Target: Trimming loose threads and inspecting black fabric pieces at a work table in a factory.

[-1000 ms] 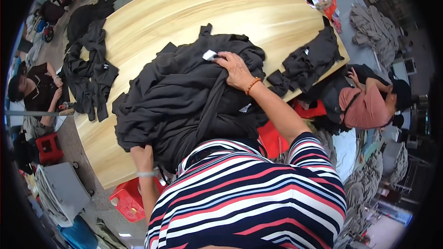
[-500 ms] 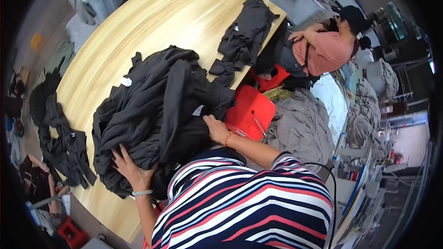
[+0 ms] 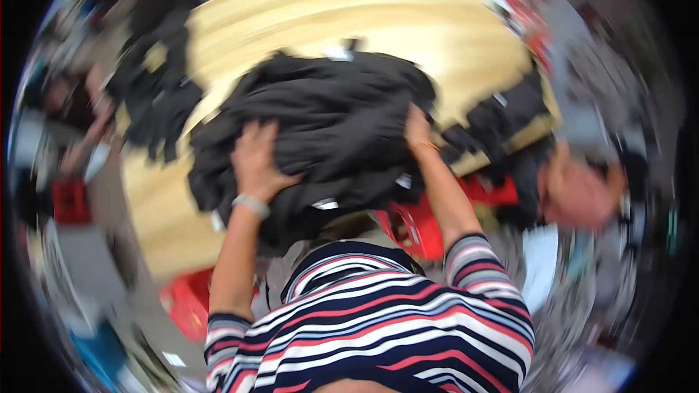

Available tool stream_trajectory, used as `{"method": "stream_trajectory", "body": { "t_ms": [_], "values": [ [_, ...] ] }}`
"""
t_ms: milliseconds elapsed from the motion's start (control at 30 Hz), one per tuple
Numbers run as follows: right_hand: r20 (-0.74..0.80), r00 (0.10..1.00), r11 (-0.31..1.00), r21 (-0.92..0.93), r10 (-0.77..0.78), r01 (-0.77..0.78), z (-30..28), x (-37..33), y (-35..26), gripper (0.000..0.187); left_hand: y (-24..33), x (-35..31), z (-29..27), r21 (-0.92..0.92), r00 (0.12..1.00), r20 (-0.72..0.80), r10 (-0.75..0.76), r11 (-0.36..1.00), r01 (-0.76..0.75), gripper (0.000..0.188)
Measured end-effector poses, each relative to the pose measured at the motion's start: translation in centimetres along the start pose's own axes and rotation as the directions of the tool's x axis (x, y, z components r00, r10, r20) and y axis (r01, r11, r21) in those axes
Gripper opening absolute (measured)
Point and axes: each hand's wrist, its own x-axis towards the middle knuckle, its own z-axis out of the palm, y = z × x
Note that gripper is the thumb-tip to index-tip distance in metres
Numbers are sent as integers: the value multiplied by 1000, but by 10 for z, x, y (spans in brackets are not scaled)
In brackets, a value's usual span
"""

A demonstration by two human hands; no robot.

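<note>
A large heap of black garments lies on a pale wooden table, crumpled, with small white labels showing along its near and far sides. Spread over the heap's left part is my left hand, its thumb apart from the fingers and a light bangle on its wrist. At the heap's right edge my right hand presses against the cloth. Motion smears its fingers, and their tips are partly hidden by the fabric.
More black garments lie at the table's right end and hang past its left edge. Red stools stand by the near side. One person in a pink top sits at right; another person's arm shows at left.
The view has swung round, so the table lies more level across it. My left hand has shifted farther up the heap; my right hand has gone from its near side to its right edge.
</note>
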Motion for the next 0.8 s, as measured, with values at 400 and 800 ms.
{"method": "stream_trajectory", "body": {
  "t_ms": [400, 800],
  "values": [
    [631, 749, 650, -486, -202, 584, -141, 110, -156, 53, -31, -31, -3, -56, 993, -77, -86, 995, 82, 109],
    [436, 270, 346, 105, -858, 932, 65, -14, -285, 40, -82, -247, -38, -637, 482, -545, -686, 712, 295, 51]
  ]
}}
